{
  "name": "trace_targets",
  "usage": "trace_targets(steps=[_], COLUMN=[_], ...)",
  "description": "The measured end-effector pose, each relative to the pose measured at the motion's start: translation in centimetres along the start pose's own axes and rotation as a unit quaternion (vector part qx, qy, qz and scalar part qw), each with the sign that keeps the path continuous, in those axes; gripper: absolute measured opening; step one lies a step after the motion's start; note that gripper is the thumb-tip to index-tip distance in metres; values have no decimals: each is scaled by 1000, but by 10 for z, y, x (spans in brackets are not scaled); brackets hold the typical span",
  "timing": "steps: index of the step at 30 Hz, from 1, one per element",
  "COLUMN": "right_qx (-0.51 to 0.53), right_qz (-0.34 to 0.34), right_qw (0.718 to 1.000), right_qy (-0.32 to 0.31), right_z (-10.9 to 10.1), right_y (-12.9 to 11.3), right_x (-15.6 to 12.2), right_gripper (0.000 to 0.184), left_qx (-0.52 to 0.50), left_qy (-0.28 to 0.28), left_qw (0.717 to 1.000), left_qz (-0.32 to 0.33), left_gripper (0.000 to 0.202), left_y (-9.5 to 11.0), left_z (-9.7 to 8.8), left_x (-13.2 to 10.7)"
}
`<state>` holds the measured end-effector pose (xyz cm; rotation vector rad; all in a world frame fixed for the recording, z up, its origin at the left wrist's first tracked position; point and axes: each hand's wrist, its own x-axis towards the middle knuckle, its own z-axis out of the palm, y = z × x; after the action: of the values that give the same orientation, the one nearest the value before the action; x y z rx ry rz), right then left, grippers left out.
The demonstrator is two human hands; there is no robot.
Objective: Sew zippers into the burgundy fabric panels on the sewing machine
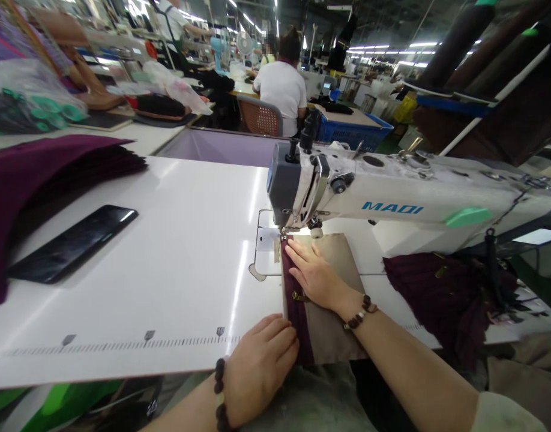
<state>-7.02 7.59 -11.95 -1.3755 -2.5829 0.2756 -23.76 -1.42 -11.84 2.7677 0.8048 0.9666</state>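
A beige fabric panel (334, 300) with a dark plum strip (296, 306) along its left side lies on the white sewing table (167, 270). A small brass zipper pull (299, 296) sits on the strip. The top end of the strip runs under the presser foot (283, 231) of a MAQI sewing machine (392, 201). My right hand (316, 279) lies flat across the strip and panel, a beaded bracelet on its wrist. My left hand (260, 372) curls against the strip's left edge near the table's front, also wearing dark beads.
A black phone (72, 243) and a stack of plum fabric (45, 180) lie on the table's left. A loose plum pile (446, 300) lies right of the machine. Beyond the table, a seated co-worker (280, 90) faces away, near a blue crate (352, 132).
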Motion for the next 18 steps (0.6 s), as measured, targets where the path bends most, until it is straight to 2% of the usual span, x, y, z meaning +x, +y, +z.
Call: trace_targets(steps=[6,9,12,14,15,16,17,18], right_qx=[-6,-17,-39,-52,-58,-66,-76,-90], right_qz=[3,0,-8,-22,-31,-47,-63,-81], right_qw=[1000,1000,999,998,997,996,993,989], right_qy=[1,2,6,18,30,40,57,79], right_z=[0,2,7,13,17,22,26,30], right_y=[0,0,3,7,9,12,15,19], right_x=[-1,-1,-2,-3,-3,-3,-3,-2], right_gripper=[44,44,43,43,43,44,45,45], left_qx=[9,13,-5,5,34,75,143,217], left_qy=[-18,-43,-56,-85,-108,-122,-124,-131], left_qw=[1000,999,998,996,991,981,957,917], left_qz=[-1,-24,-18,-32,-70,-131,-218,-308], left_gripper=[35,30,29,26,22,17,13,13], left_y=[-1,2,-8,-34,-52,-73,-96,-119], left_z=[3,9,3,-20,-39,-63,-91,-121], left_x=[-2,-5,-10,-18,-23,-30,-39,-49])
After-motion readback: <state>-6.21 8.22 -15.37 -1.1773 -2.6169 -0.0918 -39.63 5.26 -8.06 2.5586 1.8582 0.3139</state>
